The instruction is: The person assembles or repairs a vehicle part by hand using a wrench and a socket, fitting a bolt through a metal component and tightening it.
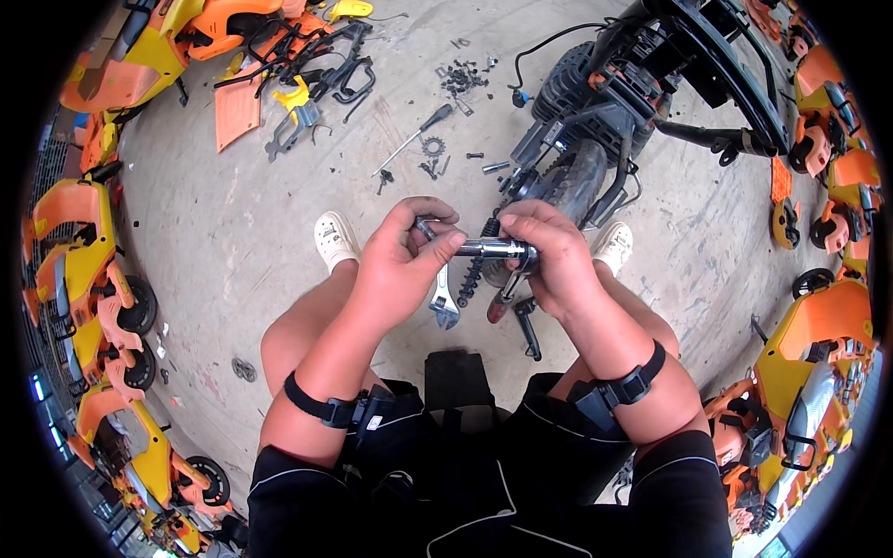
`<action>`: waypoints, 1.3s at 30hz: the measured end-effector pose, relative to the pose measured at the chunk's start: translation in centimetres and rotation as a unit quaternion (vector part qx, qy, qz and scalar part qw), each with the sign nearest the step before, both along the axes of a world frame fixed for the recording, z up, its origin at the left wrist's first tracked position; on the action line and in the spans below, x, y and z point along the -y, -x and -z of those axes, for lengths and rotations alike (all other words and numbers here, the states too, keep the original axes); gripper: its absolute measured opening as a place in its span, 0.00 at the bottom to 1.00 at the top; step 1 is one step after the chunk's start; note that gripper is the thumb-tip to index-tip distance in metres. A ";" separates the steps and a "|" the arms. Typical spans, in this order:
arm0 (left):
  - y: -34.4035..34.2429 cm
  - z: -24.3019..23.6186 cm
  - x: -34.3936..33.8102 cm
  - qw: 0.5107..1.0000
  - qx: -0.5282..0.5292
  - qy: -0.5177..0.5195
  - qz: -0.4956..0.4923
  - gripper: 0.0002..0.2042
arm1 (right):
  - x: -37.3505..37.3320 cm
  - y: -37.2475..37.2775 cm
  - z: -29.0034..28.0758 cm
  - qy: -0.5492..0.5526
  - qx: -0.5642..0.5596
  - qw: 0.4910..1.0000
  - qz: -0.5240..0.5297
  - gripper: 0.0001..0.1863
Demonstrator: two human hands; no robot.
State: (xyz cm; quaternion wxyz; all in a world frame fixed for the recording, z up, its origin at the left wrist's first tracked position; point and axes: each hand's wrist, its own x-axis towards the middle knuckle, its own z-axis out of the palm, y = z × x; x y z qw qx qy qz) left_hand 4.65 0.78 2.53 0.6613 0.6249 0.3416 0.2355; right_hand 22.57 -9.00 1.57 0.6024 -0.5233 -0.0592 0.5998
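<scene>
My left hand (419,246) is closed on the left end of a chrome socket extension (491,248), with a small metal piece between its fingers. My right hand (556,256) grips the ratchet (524,257) at the extension's right end, its handle angled down. Under my left hand is a silver adjustable wrench (444,303); whether it is held or lies lower down I cannot tell. Beside it are a black coil-spring shock (471,284) and a black metal bar (526,330). The wheel (581,177) of a partly stripped scooter stands just beyond my hands.
A black scooter frame (693,56) fills the upper right. Small fasteners (463,79), a screwdriver (423,127) and a gear-like ring (433,146) lie on the concrete floor (205,307). Loose frames and panels (237,116) lie upper left. Orange-yellow scooters (84,242) line both sides.
</scene>
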 end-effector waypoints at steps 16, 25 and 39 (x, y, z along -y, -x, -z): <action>-1.4 1.3 -0.1 0.967 0.022 0.181 -0.180 0.17 | -0.9 1.7 -0.2 0.030 -0.014 0.999 0.035 0.12; -0.9 1.0 -0.7 0.985 0.042 0.117 -0.121 0.20 | -1.4 1.3 -0.5 0.038 0.006 0.999 0.027 0.12; -0.7 1.7 -1.2 0.983 0.059 0.052 -0.164 0.13 | -1.6 1.6 -0.1 -0.008 0.003 1.000 0.024 0.12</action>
